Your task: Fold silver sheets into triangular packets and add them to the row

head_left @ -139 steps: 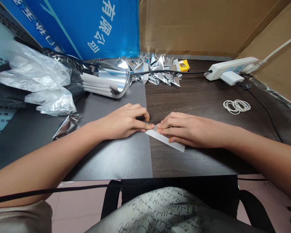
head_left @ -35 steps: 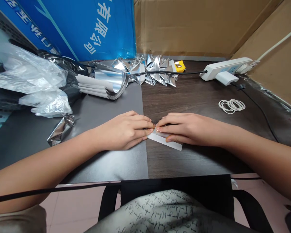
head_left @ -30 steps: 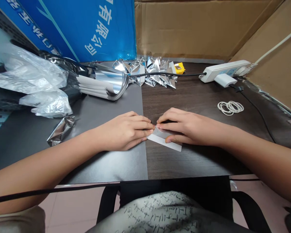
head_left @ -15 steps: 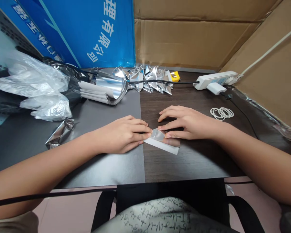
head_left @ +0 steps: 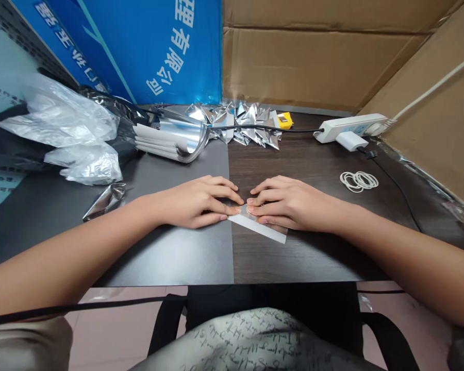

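A small folded sheet of shiny foil with a white edge strip (head_left: 260, 230) lies on the dark table in front of me. At its left corner, my left hand (head_left: 199, 202) holds the sheet under thumb and fingertips. My right hand (head_left: 290, 202) covers much of the shiny part, its fingers close together and pressing on the sheet near the left fingertips. Both sets of fingertips almost meet over the upper fold. What lies under the right palm is hidden.
Behind my hands are a stack of curled silver-lined sheets (head_left: 170, 144) and a pile of folded foil pieces (head_left: 255, 123). A yellow item (head_left: 285, 120), a power strip (head_left: 351, 126) and white rubber bands (head_left: 359, 181) lie rightward. Plastic bags (head_left: 69, 123) and a crumpled foil piece (head_left: 105, 201) are left.
My right hand has slid left along the sheet, bringing its fingers together and closer to the left fingertips. My left hand has shifted slightly and its fingers have spread. The view has tilted a little.
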{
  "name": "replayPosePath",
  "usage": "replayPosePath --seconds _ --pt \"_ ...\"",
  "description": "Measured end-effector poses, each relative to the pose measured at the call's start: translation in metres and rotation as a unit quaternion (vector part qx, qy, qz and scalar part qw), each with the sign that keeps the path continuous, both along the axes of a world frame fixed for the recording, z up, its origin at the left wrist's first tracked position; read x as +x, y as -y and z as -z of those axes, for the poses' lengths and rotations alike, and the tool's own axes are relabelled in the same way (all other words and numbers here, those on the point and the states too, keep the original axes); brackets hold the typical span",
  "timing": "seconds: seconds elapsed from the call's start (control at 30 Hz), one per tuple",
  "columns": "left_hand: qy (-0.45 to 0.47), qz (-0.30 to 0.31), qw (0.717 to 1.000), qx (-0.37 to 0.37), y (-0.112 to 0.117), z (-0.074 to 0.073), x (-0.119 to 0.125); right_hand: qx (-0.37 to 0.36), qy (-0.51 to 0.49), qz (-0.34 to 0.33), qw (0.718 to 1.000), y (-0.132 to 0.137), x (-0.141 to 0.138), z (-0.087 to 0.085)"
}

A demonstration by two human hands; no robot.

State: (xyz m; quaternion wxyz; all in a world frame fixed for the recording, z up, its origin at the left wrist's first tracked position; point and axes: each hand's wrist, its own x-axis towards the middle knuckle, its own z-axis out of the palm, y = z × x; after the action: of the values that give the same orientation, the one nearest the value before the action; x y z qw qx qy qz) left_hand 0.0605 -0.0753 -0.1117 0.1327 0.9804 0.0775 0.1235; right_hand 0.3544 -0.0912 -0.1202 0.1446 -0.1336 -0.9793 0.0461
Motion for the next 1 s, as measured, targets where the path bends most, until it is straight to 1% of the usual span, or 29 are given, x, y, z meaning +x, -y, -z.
replayPosePath --seconds 0.13,0.27,0.37,0.47,0.57,0.63,0.7,0.77,0.9,1.0 --pt "-0.014 0.004 1.000 -0.025 -0.006 -0.006 -0.003 0.010 0.014 0.008 1.000 0.002 -0.001 -0.001" --pt "-0.015 0.000 0.999 -0.041 -0.007 -0.010 -0.004 0.013 0.017 0.009 1.000 0.004 -0.001 -0.003" --pt "0.003 -0.004 0.999 -0.053 -0.007 -0.009 -0.003 0.011 0.012 0.004 1.000 0.004 -0.001 -0.003" --pt "0.050 -0.019 0.996 -0.069 -0.005 -0.006 0.000 0.005 0.013 -0.001 1.000 0.004 -0.002 -0.003" --pt "0.071 -0.031 0.994 -0.071 -0.001 -0.003 0.005 0.005 0.011 0.009 1.000 0.006 -0.003 -0.004" --pt "0.049 -0.032 0.997 -0.051 0.001 -0.002 0.008 0.007 0.005 0.013 1.000 0.006 -0.003 -0.004" --pt "0.024 -0.040 0.999 -0.013 0.004 0.000 0.010 0.003 -0.005 0.005 1.000 0.005 -0.003 -0.003" --pt "0.003 -0.055 0.998 0.028 0.005 0.002 0.011 -0.017 -0.017 -0.008 1.000 0.003 -0.002 -0.002" --pt "-0.033 -0.090 0.993 0.071 0.006 0.004 0.010 -0.068 -0.046 -0.015 0.997 -0.002 0.000 0.001" --pt "-0.028 -0.114 0.989 0.092 0.008 0.003 0.011 -0.058 -0.060 0.000 0.996 -0.003 0.000 0.004"
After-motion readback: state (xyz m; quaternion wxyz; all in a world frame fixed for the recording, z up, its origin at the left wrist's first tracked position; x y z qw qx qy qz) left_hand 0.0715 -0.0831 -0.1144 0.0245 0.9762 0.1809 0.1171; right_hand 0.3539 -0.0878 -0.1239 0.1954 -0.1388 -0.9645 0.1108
